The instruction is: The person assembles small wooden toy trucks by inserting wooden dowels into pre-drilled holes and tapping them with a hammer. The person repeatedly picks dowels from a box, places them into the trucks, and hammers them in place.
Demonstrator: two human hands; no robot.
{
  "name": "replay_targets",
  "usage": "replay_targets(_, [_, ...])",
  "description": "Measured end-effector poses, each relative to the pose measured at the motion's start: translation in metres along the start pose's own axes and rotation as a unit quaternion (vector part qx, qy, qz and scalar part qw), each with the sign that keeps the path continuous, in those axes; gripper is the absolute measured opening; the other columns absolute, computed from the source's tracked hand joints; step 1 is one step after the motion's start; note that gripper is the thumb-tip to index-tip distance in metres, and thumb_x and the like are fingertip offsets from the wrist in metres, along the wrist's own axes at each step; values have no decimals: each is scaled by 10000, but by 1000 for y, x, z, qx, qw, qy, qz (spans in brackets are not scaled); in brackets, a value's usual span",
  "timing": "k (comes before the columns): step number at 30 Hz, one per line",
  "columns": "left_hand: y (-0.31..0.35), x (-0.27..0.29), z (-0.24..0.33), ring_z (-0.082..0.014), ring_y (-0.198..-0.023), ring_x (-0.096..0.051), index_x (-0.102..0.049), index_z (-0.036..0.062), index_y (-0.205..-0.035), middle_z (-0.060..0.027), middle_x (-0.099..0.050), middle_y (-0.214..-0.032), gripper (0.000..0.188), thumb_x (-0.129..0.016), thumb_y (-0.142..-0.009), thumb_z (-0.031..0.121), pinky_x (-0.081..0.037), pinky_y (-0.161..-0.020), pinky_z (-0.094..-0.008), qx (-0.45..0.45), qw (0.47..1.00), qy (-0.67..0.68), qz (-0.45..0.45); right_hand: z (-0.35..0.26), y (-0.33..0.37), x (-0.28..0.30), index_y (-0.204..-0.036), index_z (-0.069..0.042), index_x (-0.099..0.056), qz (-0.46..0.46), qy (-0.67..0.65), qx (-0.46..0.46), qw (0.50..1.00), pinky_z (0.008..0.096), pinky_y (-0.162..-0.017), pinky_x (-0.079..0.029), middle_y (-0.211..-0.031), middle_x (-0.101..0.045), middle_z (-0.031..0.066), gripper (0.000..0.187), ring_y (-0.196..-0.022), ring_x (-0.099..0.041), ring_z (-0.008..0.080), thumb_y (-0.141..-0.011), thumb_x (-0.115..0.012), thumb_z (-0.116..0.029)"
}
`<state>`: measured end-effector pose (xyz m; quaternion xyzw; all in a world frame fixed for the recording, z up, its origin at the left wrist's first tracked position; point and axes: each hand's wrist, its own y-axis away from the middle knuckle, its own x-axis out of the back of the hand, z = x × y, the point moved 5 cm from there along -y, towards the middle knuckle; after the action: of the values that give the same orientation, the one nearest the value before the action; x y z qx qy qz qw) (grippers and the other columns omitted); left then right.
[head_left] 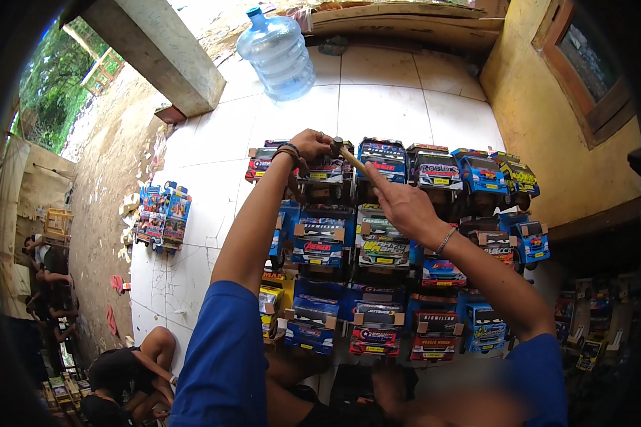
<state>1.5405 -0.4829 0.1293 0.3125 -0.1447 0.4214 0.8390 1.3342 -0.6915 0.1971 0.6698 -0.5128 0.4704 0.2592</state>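
Note:
My right hand (408, 208) is wrapped round the wooden handle of a hammer (354, 159). The hammer's dark head lies right by the fingertips of my left hand (310, 145). Those left fingers are closed together at the top of a dark toy truck (327, 169) in the farthest row; what they pinch, if anything, is too small to make out. Beside it on the right stands a blue and red toy truck (382, 167), partly behind the handle. In the row nearer me are a blue toy truck (318, 245) and a green and white one (382, 245).
More toy trucks (306, 324) stand in tight rows on the white tiled floor (199, 160). A stacked group of trucks (162, 217) is at left. A blue water jug (278, 57) stands beyond; a yellow wall (548, 142) bounds the right. Another person (132, 377) sits at lower left.

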Motion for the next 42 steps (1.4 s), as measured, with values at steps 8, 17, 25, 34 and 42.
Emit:
replay_targets(8, [-10, -1, -11, -116, -832, -641, -762, 80, -1062, -26, -740, -926, 229, -736, -847, 154, -515, -805, -263, -4, 1000, 0, -2, -4, 2, -4, -1573, -142, -274, 29, -3, 7, 1000, 467, -606, -518, -758, -629, 121, 610, -659, -633, 321, -1018, -515, -224])
replay_targets(17, [-7, -2, -5, -126, -869, -647, -766, 96, -1136, -40, -753, -1003, 288, -765, -871, 208, -520, -814, -256, 16, 999, -42, 0, -13, 3, 3, -1597, -177, -249, 54, 62, 34, 996, 419, -496, -493, -713, -576, 97, 685, -539, -594, 266, -983, -553, -172])
replay_targets(25, [14, -1, 16, -124, -824, -637, -780, 126, -1116, -32, -750, -943, 299, -792, -866, 288, -528, -757, -267, 70, 992, -100, 14, -12, 2, 10, -1596, -191, -256, 60, 77, 38, 995, 396, -477, -502, -731, -583, 93, 685, -524, -596, 239, -976, -544, -136])
replay_targets(34, [5, -2, 8, -112, -853, -650, -784, 136, -1104, -25, -761, -988, 295, -805, -858, 296, -537, -781, -273, 13, 999, -42, 10, -7, 1, 7, -1594, -194, -262, 41, 84, 37, 995, 404, -484, -503, -739, -590, 99, 682, -540, -609, 256, -978, -552, -154])
replay_targets(42, [24, -3, 21, -104, -781, -636, -768, 77, -914, -6, -712, -811, 435, -847, -780, 482, -502, -735, -269, -2, 999, -16, 42, -11, 7, 21, -1592, -229, -265, 87, 58, 21, 994, 421, -533, -517, -738, -597, 109, 672, -564, -615, 272, -986, -552, -182])
